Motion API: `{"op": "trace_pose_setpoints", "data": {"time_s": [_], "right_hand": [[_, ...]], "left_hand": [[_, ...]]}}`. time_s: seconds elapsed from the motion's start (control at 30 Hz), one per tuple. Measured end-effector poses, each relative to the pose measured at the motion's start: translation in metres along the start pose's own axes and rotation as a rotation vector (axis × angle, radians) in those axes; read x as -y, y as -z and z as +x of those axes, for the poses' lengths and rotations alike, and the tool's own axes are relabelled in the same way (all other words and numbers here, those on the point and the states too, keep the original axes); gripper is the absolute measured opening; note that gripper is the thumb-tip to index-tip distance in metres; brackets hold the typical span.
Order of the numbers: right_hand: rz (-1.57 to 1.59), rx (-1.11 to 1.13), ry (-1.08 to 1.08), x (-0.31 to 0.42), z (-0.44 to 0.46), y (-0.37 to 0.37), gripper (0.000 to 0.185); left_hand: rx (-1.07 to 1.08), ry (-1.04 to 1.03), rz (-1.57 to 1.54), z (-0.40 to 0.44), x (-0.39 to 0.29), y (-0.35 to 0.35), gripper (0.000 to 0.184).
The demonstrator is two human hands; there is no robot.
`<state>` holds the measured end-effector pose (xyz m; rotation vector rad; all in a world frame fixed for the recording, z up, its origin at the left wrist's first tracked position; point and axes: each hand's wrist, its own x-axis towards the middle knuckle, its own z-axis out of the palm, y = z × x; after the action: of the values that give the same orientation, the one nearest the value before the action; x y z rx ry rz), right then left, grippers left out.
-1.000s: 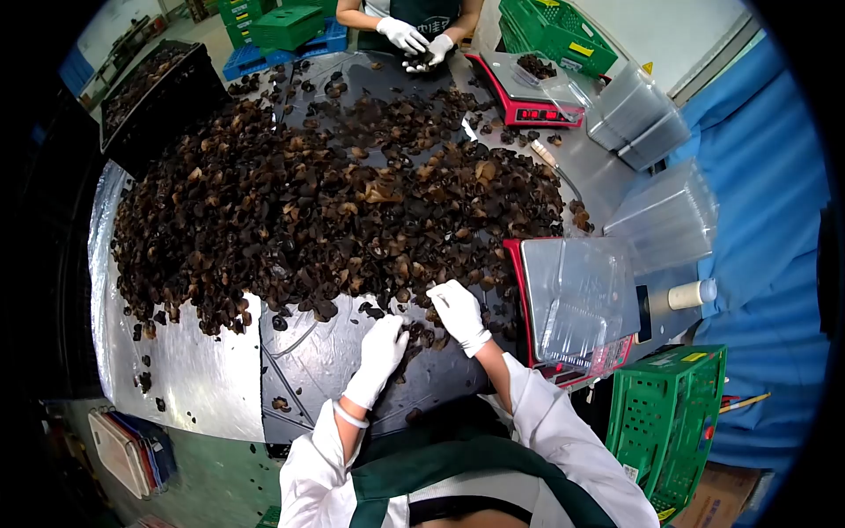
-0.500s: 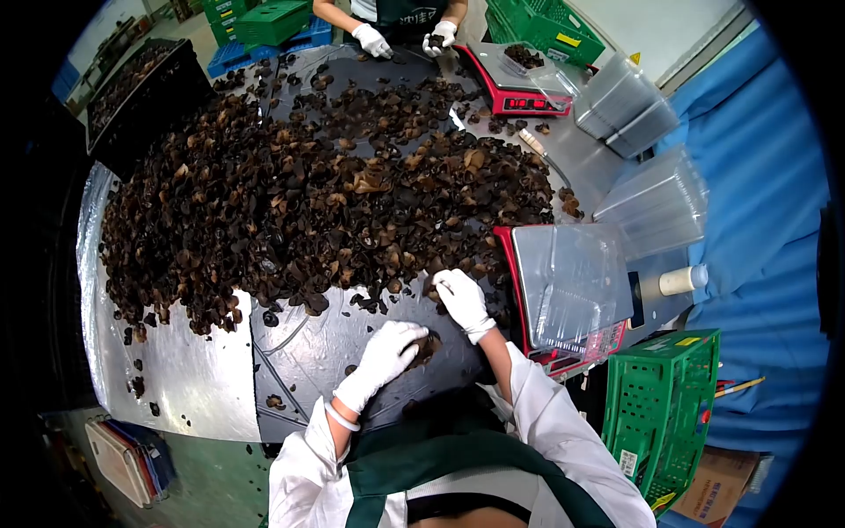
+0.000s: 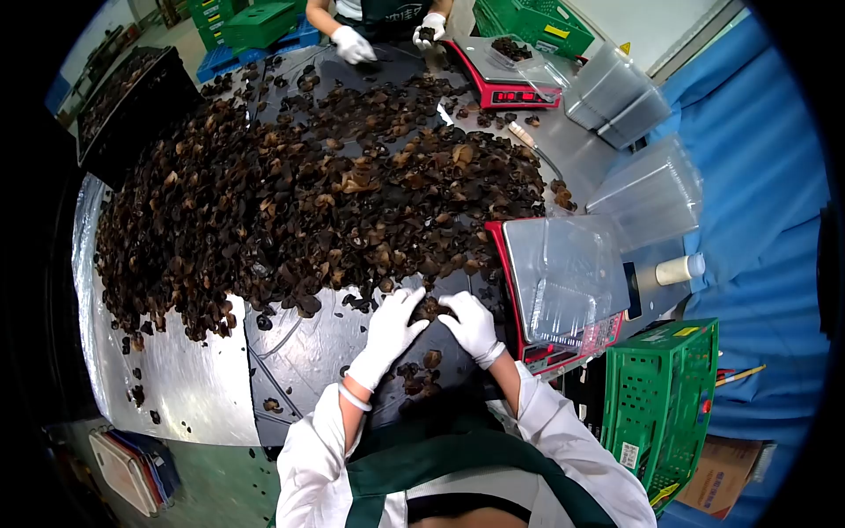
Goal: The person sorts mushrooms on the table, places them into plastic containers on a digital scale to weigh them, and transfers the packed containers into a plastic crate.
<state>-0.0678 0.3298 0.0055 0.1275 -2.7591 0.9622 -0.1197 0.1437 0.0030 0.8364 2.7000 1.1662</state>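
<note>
Dark brown wood ear mushrooms (image 3: 290, 211) lie in a broad heap across the table. At the heap's near edge, my white-gloved left hand (image 3: 392, 333) is open, with its thumb spread away from the fingers. My gloved right hand (image 3: 473, 327) faces it, fingers and thumb curled around the side of a small clump of wood ear mushrooms (image 3: 429, 309) between the hands. A few loose wood ear pieces (image 3: 417, 378) lie nearer my body, below the hands.
On the right, a red scale (image 3: 563, 282) bears clear plastic trays, with stacked clear containers (image 3: 647, 185) behind it. A green crate (image 3: 660, 405) stands below. Across the table, a co-worker's gloved hands (image 3: 354, 44) are beside another scale (image 3: 519, 95). A black crate (image 3: 132, 106) stands far left.
My left hand has moved forward, leaving loose pieces nearer me. My right hand has come down and slightly right, and both hands now meet at a small clump. The view has shifted slightly.
</note>
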Motion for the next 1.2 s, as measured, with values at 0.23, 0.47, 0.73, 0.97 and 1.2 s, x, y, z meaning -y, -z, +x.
{"op": "trace_pose_setpoints", "data": {"time_s": [0.23, 0.47, 0.73, 0.97, 1.2], "right_hand": [[-0.076, 0.204, 0.164, 0.023, -0.057, 0.008, 0.021], [0.11, -0.073, -0.035, 0.022, -0.059, 0.028, 0.019], [-0.353, 0.053, -0.167, -0.011, -0.046, 0.015, 0.039], [1.02, -0.109, -0.668, -0.005, -0.042, 0.023, 0.024], [0.595, 0.162, -0.096, 0.082, -0.028, 0.046, 0.035]], "left_hand": [[0.296, -0.076, -0.12, -0.046, 0.018, 0.005, 0.017], [0.181, -0.057, -0.238, -0.03, 0.006, 0.014, 0.02], [-0.008, -0.13, 0.134, 0.007, 0.003, -0.027, 0.02], [0.015, 0.157, -0.406, -0.019, 0.012, -0.005, 0.016], [0.17, 0.701, -1.697, -0.079, -0.008, 0.031, 0.024]]}}
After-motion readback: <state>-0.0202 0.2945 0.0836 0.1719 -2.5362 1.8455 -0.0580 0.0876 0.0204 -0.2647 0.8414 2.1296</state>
